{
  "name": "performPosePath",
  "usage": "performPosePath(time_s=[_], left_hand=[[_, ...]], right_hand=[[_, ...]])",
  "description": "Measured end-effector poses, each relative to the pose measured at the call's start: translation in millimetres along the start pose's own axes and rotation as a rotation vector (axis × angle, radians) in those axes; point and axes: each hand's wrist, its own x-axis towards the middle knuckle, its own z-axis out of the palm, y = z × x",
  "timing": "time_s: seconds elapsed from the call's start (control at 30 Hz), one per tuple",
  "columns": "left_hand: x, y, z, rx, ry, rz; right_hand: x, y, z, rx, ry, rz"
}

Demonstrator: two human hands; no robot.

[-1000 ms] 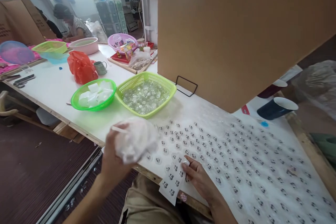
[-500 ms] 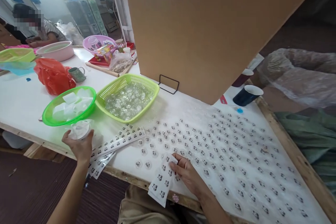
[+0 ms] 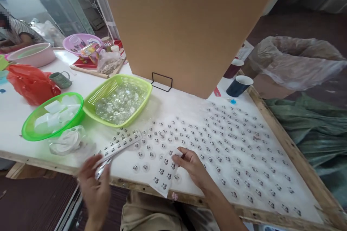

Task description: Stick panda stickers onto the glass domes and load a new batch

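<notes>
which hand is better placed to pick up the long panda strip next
Probably the left: the left hand is at the near end of the long panda strip, its thumb and fingers apart. The right hand is farther off and pinches a smaller panda sheet.

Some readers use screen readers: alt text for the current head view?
A right hand holds a panda-printed strip at a white table dotted with small panda prints; the left hand is open beside more printed strips. Beyond are a green bowl of white pieces and a yellow-green basket of clear pieces.
</notes>
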Motion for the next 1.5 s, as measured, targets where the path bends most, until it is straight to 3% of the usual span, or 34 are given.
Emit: performPosePath(time_s=[0.07,0.13,0.23,0.33,0.57,0.93,1.17,1.37,1.5], left_hand=[[-16,22,27,-0.176,-0.348,-0.103],[-21,40,50,-0.268,-0.613,-0.158],[-22,58,74,-0.32,-0.819,-0.204],[-23,67,87,-0.34,-0.914,-0.268],[-33,66,95,-0.259,-0.776,-0.318],[-36,70,94,-0.288,-0.738,-0.356],[-39,63,95,-0.238,-0.67,-0.376],[-41,60,93,-0.162,-0.638,-0.31],[-46,52,93,-0.139,-0.697,-0.244]], right_hand=[[0,-6,4,-0.047,-0.006,0.003],[-1,-10,9,-0.09,-0.028,0.0],[-5,-14,12,-0.143,-0.05,-0.029],[-10,-15,11,-0.205,-0.044,-0.052],[-13,-14,9,-0.403,0.122,-0.168],[-15,-15,11,-0.493,0.076,-0.153],[-17,-11,10,-0.623,0.159,-0.4],[-18,-13,12,-0.452,0.286,-0.382],[-10,-18,16,-0.366,0.152,-0.322]])
